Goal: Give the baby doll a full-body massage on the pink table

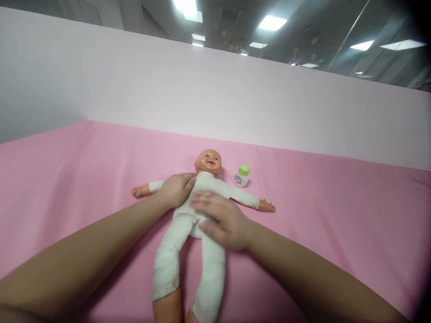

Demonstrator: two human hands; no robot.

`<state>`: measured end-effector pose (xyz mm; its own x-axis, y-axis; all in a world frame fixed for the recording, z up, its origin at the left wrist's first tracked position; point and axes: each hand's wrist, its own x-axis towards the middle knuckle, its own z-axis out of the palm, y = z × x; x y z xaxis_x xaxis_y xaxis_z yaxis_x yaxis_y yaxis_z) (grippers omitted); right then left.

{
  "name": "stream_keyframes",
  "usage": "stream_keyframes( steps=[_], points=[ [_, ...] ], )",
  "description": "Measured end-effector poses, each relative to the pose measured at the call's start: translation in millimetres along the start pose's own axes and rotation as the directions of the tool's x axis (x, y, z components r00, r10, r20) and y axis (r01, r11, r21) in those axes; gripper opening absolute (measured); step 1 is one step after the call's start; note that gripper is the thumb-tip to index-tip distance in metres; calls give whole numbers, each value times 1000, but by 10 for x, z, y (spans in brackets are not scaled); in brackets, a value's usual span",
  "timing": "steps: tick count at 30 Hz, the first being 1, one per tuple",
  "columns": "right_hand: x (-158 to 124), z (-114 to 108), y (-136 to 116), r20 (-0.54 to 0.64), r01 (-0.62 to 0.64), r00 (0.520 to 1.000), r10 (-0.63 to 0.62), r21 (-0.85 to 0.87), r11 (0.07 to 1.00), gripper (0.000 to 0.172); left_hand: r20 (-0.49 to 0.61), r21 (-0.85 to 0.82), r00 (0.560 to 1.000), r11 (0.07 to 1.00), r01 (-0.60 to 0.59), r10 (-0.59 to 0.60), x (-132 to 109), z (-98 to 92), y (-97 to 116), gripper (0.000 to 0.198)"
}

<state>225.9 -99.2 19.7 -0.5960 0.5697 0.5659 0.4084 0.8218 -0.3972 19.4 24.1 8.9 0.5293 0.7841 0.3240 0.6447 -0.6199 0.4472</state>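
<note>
A baby doll [210,184] with a white cloth body and plastic head, hands and lower legs lies face up, its arms spread and its head away from me. My left hand [178,188] lies flat along the side of the doll's chest, near the shoulder, with the fingers stretched out. Over the doll's belly is my right hand [224,220], slightly blurred, its fingers extended and the thumb apart. Whether the right palm touches the cloth I cannot tell. Neither hand grasps anything.
Beside the doll's head, to the right, stands a small clear bottle [241,178] with a green cap. Everything rests on a pink sheet [319,193]. A white wall panel [202,94] rises behind it, with glass above reflecting ceiling lights.
</note>
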Motion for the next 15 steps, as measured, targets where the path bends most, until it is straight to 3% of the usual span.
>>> stream_keyframes(
  steps=[2, 4, 7, 10, 15],
  points=[
    [2, 17, -215, 143, 147, 979, -148, 17, 989, 52, -3, 7, 1000, 1000, 8, -8, 1, -5, -1, 53],
    [-9, 47, -341, 241, 191, 953, -181, -17, 981, 58, -11, 10, 1000, 1000, 13, -13, -3, -3, 7, 53],
    [-28, 64, -343, 302, 145, 947, -113, -83, 986, 71, -6, 10, 1000, 1000, 22, -22, -6, 5, 15, 53],
    [-18, 16, -192, 323, 65, 946, -26, -110, 992, 78, -2, 12, 999, 999, 34, -34, -4, 15, 9, 54],
    [31, -125, 193, 313, -122, 933, 180, -196, 973, 66, 0, 1, 1000, 1000, 23, -23, -5, 31, 2, 52]
  ],
)
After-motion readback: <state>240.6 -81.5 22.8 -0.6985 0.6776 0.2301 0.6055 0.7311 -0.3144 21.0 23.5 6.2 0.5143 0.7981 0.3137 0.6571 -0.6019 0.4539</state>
